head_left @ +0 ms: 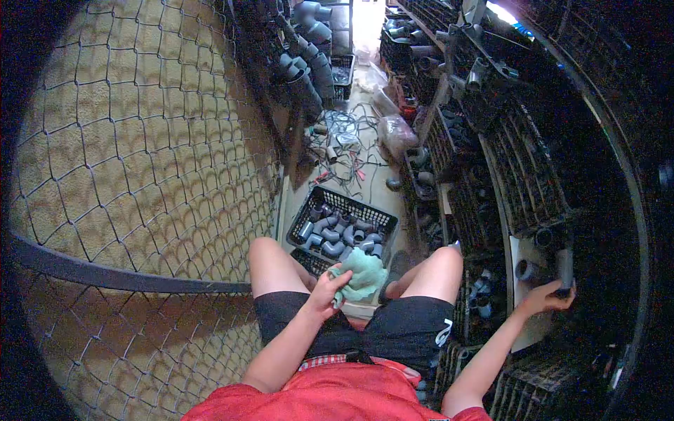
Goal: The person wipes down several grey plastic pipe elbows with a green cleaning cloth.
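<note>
My left hand point(328, 290) is closed around a crumpled light green cloth point(364, 275), held above my lap between my knees. Out to the right, beside the shelving, my right hand point(549, 299) has its fingers wrapped round the lower end of a grey pipe fitting point(564, 265), which stands roughly upright. Just left of that fitting, another grey pipe fitting point(526, 269) rests with its round mouth showing. On the floor past the cloth sits a black plastic crate point(379, 215) with several grey pipe elbows point(332, 248) inside; the cloth covers part of its near side.
A wire mesh fence point(140, 154) runs along my left. Dark shelves with crates point(523, 168) of fittings line the right. Ahead, tangled cables point(359, 126) and a plastic bag point(397, 135) lie in the narrow aisle, with large grey pipe fittings point(321, 74) stacked at its left.
</note>
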Available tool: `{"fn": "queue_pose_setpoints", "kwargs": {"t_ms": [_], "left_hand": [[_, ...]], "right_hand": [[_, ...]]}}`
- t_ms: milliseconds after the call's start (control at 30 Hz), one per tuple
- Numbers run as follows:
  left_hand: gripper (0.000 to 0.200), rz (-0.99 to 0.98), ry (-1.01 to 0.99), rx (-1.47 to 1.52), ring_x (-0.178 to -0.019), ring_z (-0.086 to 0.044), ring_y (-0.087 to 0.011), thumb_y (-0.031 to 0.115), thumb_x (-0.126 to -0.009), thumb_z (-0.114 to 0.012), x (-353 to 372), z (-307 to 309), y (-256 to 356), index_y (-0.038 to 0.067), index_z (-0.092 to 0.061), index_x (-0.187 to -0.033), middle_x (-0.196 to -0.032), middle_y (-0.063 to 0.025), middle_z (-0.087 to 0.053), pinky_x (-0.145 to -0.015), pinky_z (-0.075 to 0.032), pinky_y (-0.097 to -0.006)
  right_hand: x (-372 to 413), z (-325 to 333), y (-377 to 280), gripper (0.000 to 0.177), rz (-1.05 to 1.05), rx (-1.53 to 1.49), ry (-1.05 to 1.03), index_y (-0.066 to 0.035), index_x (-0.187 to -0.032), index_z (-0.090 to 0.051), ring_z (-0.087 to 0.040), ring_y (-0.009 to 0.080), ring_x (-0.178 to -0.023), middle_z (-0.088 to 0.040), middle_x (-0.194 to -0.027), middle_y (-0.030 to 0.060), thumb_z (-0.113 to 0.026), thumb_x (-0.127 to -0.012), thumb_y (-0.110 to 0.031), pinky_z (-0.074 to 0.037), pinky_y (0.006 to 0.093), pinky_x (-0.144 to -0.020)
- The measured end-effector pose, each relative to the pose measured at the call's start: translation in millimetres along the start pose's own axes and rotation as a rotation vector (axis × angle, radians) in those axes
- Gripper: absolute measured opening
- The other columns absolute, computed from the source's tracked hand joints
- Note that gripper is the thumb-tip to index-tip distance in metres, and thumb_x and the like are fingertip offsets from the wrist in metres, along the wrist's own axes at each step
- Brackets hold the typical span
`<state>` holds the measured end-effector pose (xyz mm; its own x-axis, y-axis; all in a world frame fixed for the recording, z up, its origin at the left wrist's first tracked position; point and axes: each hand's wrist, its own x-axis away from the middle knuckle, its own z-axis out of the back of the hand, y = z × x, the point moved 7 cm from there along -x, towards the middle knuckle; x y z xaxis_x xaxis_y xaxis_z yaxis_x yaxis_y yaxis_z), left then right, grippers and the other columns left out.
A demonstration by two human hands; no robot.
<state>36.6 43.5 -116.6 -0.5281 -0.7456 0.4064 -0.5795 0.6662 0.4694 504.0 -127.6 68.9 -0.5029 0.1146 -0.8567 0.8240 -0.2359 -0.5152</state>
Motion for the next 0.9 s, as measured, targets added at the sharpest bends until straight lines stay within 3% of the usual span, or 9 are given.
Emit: {"fn": "queue_pose_setpoints", "kwargs": {"t_ms": [500, 600, 700, 733, 767, 800, 833, 867, 900], "left_hand": [[0.031, -0.051, 0.009, 0.034, -0.111, -0.063, -0.0241, 0.012, -0.099, -0.055, -0.6, -2.7, 2.6, 0.005, -0.051, -0.129, -0.123, -0.0118, -0.062, -0.096, -0.053, -0.0408], [0.031, -0.167, 0.097, 0.083, -0.112, -0.062, -0.0244, 0.016, -0.102, -0.051, 6.4, -20.4, 19.5, 0.005, -0.048, -0.131, -0.125, -0.0121, -0.059, -0.097, -0.052, -0.0412], [0.036, -0.286, 0.176, -0.024, -0.11, -0.062, -0.025, 0.025, -0.104, -0.047, 20.3, -62.3, 29.1, 0.004, -0.045, -0.134, -0.126, -0.0116, -0.057, -0.095, -0.052, -0.0396], [0.043, -0.442, 0.164, -0.413, -0.115, -0.06, -0.0287, 0.031, -0.103, -0.047, 26.9, -74.4, 30.6, 0.002, -0.044, -0.135, -0.129, -0.0145, -0.056, -0.098, -0.049, -0.0415], [0.049, -0.593, 0.144, -0.806, -0.119, -0.057, -0.0324, 0.037, -0.103, -0.047, 32.9, -91.6, 30.7, 0.001, -0.043, -0.136, -0.131, -0.0174, -0.054, -0.102, -0.045, -0.0433], [0.057, -0.767, -0.074, -1.009, -0.126, -0.05, -0.036, 0.044, -0.102, -0.044, 38.0, -120.0, 27.3, -0.001, -0.042, -0.138, -0.136, -0.0213, -0.05, -0.106, -0.039, -0.0449], [0.066, -0.94, -0.305, -1.204, -0.133, -0.043, -0.0397, 0.051, -0.101, -0.041, 46.4, -147.7, 21.1, -0.002, -0.041, -0.14, -0.141, -0.0252, -0.045, -0.111, -0.033, -0.0465], [0.071, -0.874, -0.47, -1.083, -0.143, -0.027, -0.0421, 0.054, -0.101, -0.031, 52.0, -172.8, 24.2, -0.002, -0.039, -0.143, -0.147, -0.0279, -0.037, -0.117, -0.022, -0.0474], [0.076, -0.756, -0.619, -1.098, -0.146, -0.022, -0.038, 0.06, -0.1, -0.025, 49.5, -165.6, 10.1, 0.001, -0.038, -0.146, -0.153, -0.0221, -0.033, -0.117, -0.019, -0.0478]], "right_hand": [[2.5, -0.2, -22.1, 0.043, 0.025, -0.028, -0.079, 0.001, -0.132, -0.038, -0.047, 0.0319, -0.121, -0.042, -0.134, 0.0217, -0.055, -0.098, -0.021, -0.039, 0.0467, -0.105], [22.9, 6.2, -46.8, 0.053, -0.451, -0.517, -0.001, -0.002, -0.137, -0.037, -0.054, 0.0318, -0.113, -0.045, -0.131, 0.0213, -0.045, -0.1, -0.04, -0.048, 0.0463, -0.097], [82.6, -17.2, -145.0, 0.042, -0.594, -0.653, -0.517, -0.003, -0.121, -0.046, -0.055, 0.0238, -0.099, -0.054, -0.112, 0.0126, -0.041, -0.096, -0.036, -0.049, 0.0389, -0.089], [120.1, -27.7, -159.5, 0.034, -0.761, -0.873, -0.676, -0.005, -0.116, -0.048, -0.055, 0.0191, -0.095, -0.054, -0.108, 0.0086, -0.045, -0.092, -0.029, -0.047, 0.0346, -0.086], [161.0, -27.7, -163.3, 0.036, -0.711, -0.728, -0.805, -0.008, -0.122, -0.049, -0.055, 0.0183, -0.098, -0.054, -0.109, 0.0067, -0.049, -0.094, -0.032, -0.047, 0.0331, -0.086], [196.8, -28.5, -199.4, 0.04, -1.059, -0.861, -0.944, -0.011, -0.129, -0.047, -0.055, 0.0182, -0.098, -0.054, -0.11, 0.0051, -0.051, -0.097, -0.035, -0.047, 0.032, -0.085], [227.2, -32.4, -200.4, 0.046, -1.12, -0.86, -1.082, -0.011, -0.137, -0.044, -0.056, 0.0209, -0.108, -0.055, -0.123, 0.0065, -0.047, -0.101, -0.04, -0.047, 0.0348, -0.092], [237.2, -32.0, -210.7, 0.044, -1.494, -0.955, -0.832, -0.012, -0.138, -0.045, -0.056, 0.0244, -0.117, -0.054, -0.134, 0.0095, -0.043, -0.103, -0.038, -0.046, 0.0393, -0.1], [233.8, -33.7, -216.2, 0.049, -1.805, -0.913, -0.761, -0.009, -0.137, -0.048, -0.058, 0.0279, -0.116, -0.059, -0.126, 0.0116, -0.042, -0.102, -0.043, -0.047, 0.0413, -0.101]]}}
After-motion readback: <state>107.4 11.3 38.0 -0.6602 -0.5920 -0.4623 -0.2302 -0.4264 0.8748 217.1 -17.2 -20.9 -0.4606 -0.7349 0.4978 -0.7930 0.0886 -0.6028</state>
